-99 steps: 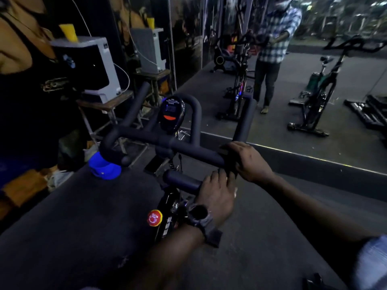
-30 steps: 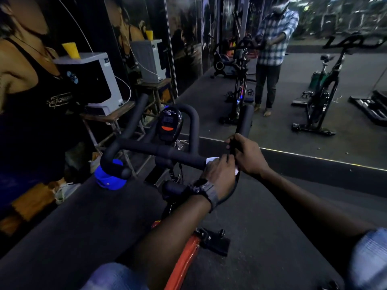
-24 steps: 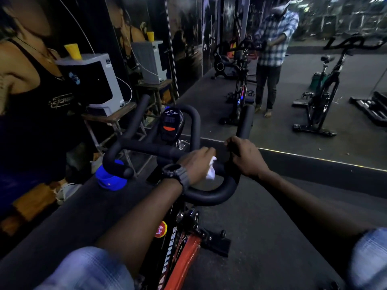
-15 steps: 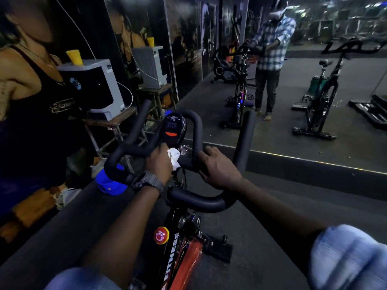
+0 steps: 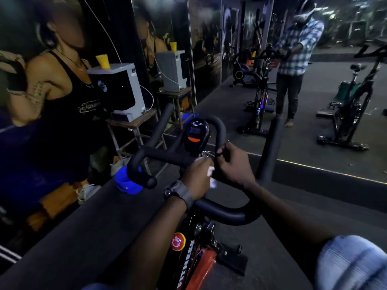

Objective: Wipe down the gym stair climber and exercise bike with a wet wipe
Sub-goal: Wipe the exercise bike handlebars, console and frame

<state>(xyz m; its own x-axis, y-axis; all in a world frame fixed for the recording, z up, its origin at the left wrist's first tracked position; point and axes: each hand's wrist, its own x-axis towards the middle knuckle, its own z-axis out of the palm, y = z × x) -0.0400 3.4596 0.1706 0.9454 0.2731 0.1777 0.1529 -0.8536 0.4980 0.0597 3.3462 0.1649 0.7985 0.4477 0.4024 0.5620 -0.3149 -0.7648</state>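
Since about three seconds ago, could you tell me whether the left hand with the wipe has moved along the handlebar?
Yes. The left hand has moved from the near loop up to the crossbar just below the console, gripping the wipe.

A gym is showing here. An exercise bike [image 5: 194,206] is standing in the foreground on dark rubber flooring [image 5: 272,258], with a small console [image 5: 195,135] sitting on its handlebars. A wall mirror [image 5: 314,91] is reflecting more bikes [image 5: 354,105] and other machines across a wide floor. A fitness poster [image 5: 52,91] of a person in a tank top is covering the left wall, and a white dispenser [image 5: 119,91] is resting on a stool beside it.
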